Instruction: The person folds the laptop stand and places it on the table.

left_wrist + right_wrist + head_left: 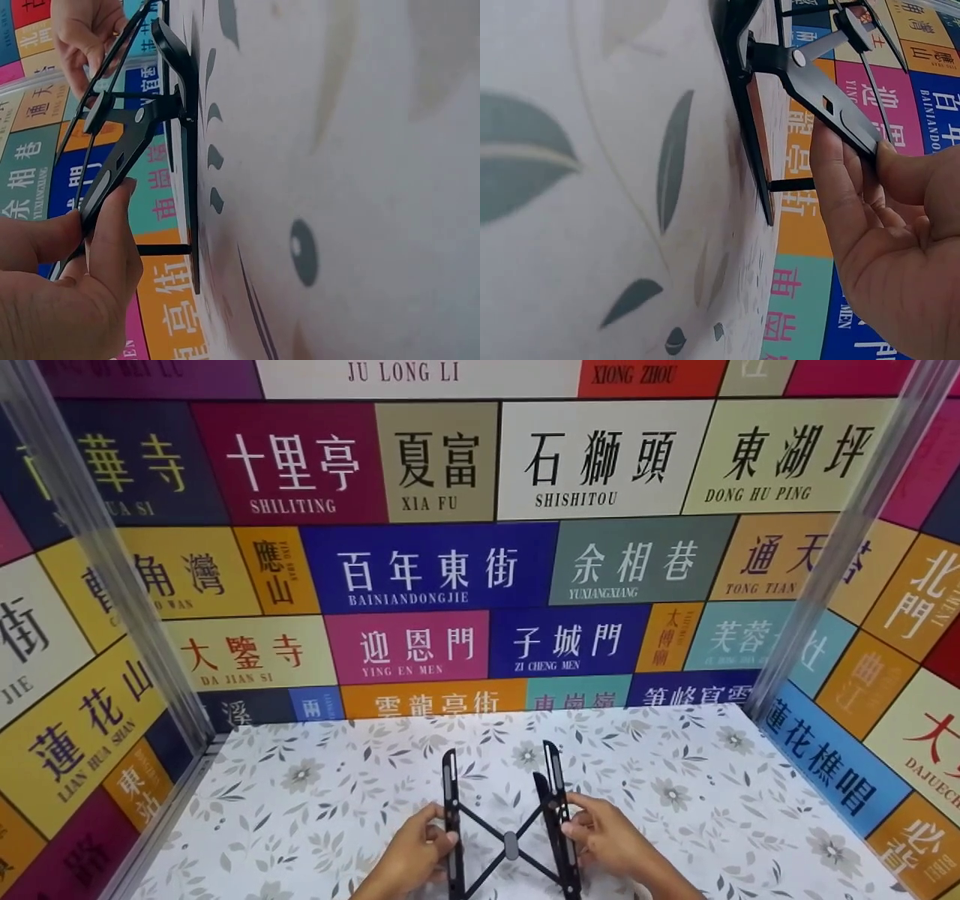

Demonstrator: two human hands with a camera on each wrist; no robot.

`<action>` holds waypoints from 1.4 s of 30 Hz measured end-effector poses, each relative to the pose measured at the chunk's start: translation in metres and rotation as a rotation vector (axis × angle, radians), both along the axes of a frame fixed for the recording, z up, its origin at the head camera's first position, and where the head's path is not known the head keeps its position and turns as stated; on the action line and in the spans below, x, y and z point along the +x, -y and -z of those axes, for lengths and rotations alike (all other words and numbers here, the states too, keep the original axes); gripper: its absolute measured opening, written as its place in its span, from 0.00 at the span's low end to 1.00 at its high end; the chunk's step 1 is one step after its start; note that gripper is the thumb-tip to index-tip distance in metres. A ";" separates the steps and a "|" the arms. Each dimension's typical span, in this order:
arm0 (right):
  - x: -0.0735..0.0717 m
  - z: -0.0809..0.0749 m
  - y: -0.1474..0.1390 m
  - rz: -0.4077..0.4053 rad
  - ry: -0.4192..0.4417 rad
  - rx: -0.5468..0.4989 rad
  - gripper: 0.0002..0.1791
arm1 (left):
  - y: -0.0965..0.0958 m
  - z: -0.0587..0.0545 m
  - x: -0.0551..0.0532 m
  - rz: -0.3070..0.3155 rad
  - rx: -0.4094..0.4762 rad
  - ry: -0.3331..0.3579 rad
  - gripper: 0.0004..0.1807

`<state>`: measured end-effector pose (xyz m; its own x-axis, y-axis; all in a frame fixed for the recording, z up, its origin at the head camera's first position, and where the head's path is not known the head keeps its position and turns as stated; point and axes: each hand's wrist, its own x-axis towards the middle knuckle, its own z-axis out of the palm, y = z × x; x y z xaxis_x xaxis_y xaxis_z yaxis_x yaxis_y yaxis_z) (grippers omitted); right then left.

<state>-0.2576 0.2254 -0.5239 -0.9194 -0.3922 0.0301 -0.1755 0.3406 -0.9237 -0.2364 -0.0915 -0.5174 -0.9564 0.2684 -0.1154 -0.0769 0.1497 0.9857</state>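
Observation:
A black folding laptop stand (511, 846) is spread on the table in front of me, its crossed rods meeting at a grey oval hub. On its left side arm, my left hand (416, 847) pinches the bar between thumb and fingers. The opposite side arm is gripped by my right hand (607, 840) in the same way. In the left wrist view, the thumb and fingers hold a slanted arm (124, 154) raised above a base bar. Seen from the right wrist, the other slanted arm (832, 105) also rises at an angle from its base bar.
A white cloth with grey flowers and leaves covers the table (322, 802). Behind and beside it stand walls of colourful panels (427, 562) bearing place names. Clear upright strips (112, 555) run along the left and right corners.

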 end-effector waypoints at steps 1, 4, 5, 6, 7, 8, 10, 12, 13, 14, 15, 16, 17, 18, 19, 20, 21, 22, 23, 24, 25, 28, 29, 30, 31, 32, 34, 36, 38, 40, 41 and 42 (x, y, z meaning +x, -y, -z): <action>0.000 0.001 0.000 0.002 -0.001 -0.002 0.22 | 0.000 0.000 0.001 0.000 -0.005 -0.008 0.09; 0.001 0.002 -0.001 0.011 -0.027 0.007 0.22 | 0.000 0.001 0.005 -0.005 -0.038 -0.029 0.14; 0.002 0.002 -0.001 0.014 -0.032 0.013 0.22 | 0.000 0.001 0.007 -0.004 -0.044 -0.031 0.17; 0.003 0.002 -0.002 0.017 -0.037 0.022 0.22 | 0.000 0.001 0.010 -0.001 -0.051 -0.030 0.20; 0.005 0.001 -0.002 0.018 -0.034 0.025 0.22 | 0.000 0.002 0.012 0.005 -0.058 -0.030 0.23; 0.006 0.001 -0.003 0.017 -0.029 0.025 0.23 | 0.001 0.002 0.014 0.011 -0.067 -0.031 0.26; 0.008 0.000 -0.004 0.011 -0.005 0.015 0.25 | 0.001 0.002 0.017 0.029 -0.086 -0.041 0.32; 0.010 -0.002 -0.005 0.000 0.026 0.004 0.28 | 0.002 0.002 0.019 0.049 -0.127 -0.077 0.34; 0.011 -0.002 -0.005 -0.008 0.036 0.002 0.29 | 0.003 0.001 0.019 0.056 -0.151 -0.097 0.34; 0.012 -0.003 -0.005 -0.016 0.044 0.002 0.30 | 0.003 0.001 0.019 0.060 -0.171 -0.113 0.34; 0.012 -0.003 -0.005 -0.023 0.050 0.004 0.31 | 0.003 0.000 0.019 0.064 -0.188 -0.128 0.34; 0.012 -0.003 -0.005 -0.028 0.052 0.009 0.31 | 0.003 0.000 0.019 0.067 -0.203 -0.142 0.33; 0.012 -0.003 -0.005 -0.033 0.054 0.007 0.32 | 0.003 -0.001 0.020 0.067 -0.203 -0.140 0.33; 0.012 -0.002 -0.004 -0.038 0.055 0.004 0.32 | 0.003 -0.001 0.020 0.066 -0.202 -0.135 0.33; 0.012 -0.002 -0.004 -0.038 0.050 0.006 0.31 | 0.003 -0.001 0.020 0.063 -0.198 -0.124 0.33; 0.012 -0.002 -0.003 -0.038 0.046 0.006 0.31 | 0.003 -0.001 0.021 0.060 -0.194 -0.116 0.33; 0.012 -0.001 -0.003 -0.038 0.039 0.009 0.31 | 0.002 -0.001 0.021 0.058 -0.190 -0.110 0.33; 0.012 -0.001 -0.003 -0.035 0.033 0.016 0.31 | 0.002 -0.001 0.022 0.054 -0.186 -0.105 0.33; 0.012 -0.001 -0.003 -0.033 0.027 0.024 0.31 | 0.002 -0.001 0.022 0.052 -0.182 -0.103 0.33; 0.012 -0.001 -0.002 -0.030 0.021 0.037 0.31 | 0.001 -0.001 0.022 0.049 -0.182 -0.102 0.33; 0.012 0.000 -0.002 -0.026 0.015 0.048 0.31 | 0.001 0.000 0.023 0.047 -0.185 -0.104 0.34; 0.012 0.000 -0.002 -0.028 0.008 0.060 0.31 | 0.001 0.002 0.022 0.044 -0.190 -0.103 0.34; 0.012 0.000 -0.002 -0.030 0.007 0.058 0.31 | 0.001 0.002 0.022 0.043 -0.191 -0.102 0.35; 0.012 0.000 -0.002 -0.032 0.008 0.055 0.31 | 0.000 0.002 0.022 0.042 -0.194 -0.099 0.35; 0.012 0.001 -0.002 -0.034 0.009 0.052 0.31 | 0.000 0.003 0.021 0.041 -0.197 -0.096 0.35; 0.012 0.001 -0.002 -0.038 0.009 0.048 0.30 | 0.000 0.003 0.021 0.040 -0.200 -0.093 0.35; 0.011 0.000 -0.002 -0.042 0.011 0.044 0.31 | 0.000 0.003 0.021 0.038 -0.208 -0.092 0.34; 0.011 0.000 -0.002 -0.045 0.012 0.045 0.31 | -0.001 0.003 0.020 0.039 -0.214 -0.085 0.34; 0.011 0.000 -0.002 -0.043 0.012 0.049 0.31 | -0.001 0.003 0.020 0.040 -0.222 -0.077 0.34; 0.011 0.000 -0.001 -0.036 0.020 0.049 0.31 | -0.001 0.003 0.019 0.044 -0.231 -0.077 0.34; 0.011 0.000 -0.001 -0.032 0.025 0.050 0.31 | -0.001 0.003 0.019 0.047 -0.236 -0.081 0.34; 0.011 -0.001 -0.001 -0.028 0.029 0.050 0.31 | -0.001 0.003 0.019 0.049 -0.243 -0.088 0.34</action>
